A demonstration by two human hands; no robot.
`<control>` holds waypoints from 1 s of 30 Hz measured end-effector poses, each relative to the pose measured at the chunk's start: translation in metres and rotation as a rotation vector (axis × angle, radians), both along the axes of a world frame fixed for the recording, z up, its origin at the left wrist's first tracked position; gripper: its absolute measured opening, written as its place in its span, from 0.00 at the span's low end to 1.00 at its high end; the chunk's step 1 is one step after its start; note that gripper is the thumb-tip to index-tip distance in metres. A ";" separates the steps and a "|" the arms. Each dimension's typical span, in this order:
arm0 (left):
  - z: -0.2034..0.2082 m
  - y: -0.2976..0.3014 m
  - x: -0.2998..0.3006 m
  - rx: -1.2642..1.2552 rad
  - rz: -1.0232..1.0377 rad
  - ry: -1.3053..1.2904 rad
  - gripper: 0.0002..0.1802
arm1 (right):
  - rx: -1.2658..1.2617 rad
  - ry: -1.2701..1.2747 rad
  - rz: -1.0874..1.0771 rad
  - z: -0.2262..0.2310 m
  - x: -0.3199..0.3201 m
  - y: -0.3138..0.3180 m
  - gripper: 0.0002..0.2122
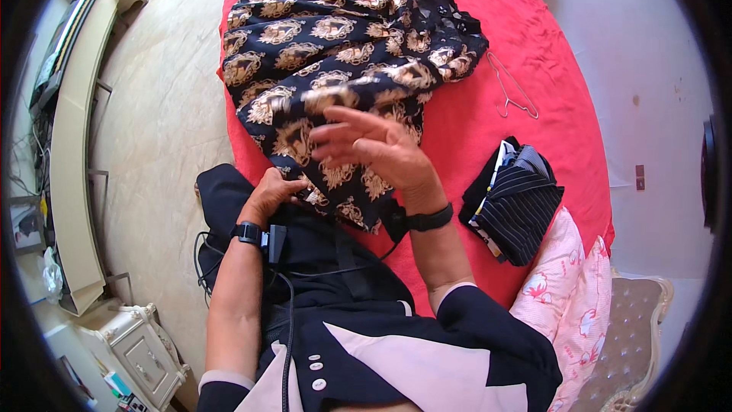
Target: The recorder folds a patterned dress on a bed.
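A black dress (332,27) with a gold medallion print lies spread on the red bed sheet (457,252). Its sheer lace-edged top points to the far right, and its skirt fans out to the left and toward me. My left hand (274,194) pinches the near edge of the skirt between thumb and fingers. Over the middle of the skirt, my right hand (381,152) is open with its fingers spread, slightly blurred and holding nothing. I cannot tell whether it touches the cloth.
A thin wire hanger (512,95) lies right of the dress. Nearer, folded clothes (518,206) form a stack beside pink patterned pillows (553,275). A tufted headboard (621,343) stands at the lower right. Dark cables (286,290) run from my wrists. A white cabinet (141,358) stands at left.
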State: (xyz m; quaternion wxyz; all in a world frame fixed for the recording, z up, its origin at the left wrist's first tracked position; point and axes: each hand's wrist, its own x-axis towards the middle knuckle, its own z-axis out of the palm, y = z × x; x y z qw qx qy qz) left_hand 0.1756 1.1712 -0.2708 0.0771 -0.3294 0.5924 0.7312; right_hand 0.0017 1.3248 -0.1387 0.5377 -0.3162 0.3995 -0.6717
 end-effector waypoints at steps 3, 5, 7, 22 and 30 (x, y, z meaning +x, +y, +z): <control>-0.006 0.001 0.000 0.024 0.008 0.032 0.16 | 0.048 0.071 0.017 -0.023 0.000 0.016 0.22; -0.024 -0.003 0.006 0.082 0.052 0.057 0.15 | 0.224 0.194 -0.045 -0.030 -0.002 0.032 0.20; -0.026 -0.005 0.005 0.082 0.031 0.070 0.15 | 0.335 0.207 -0.163 -0.039 -0.008 0.046 0.17; -0.033 -0.008 0.008 0.050 -0.016 0.056 0.17 | 0.659 1.494 -0.808 -0.071 -0.063 -0.018 0.32; -0.018 0.000 0.004 0.101 0.068 0.084 0.12 | 0.725 1.427 -0.845 -0.117 -0.084 0.026 0.08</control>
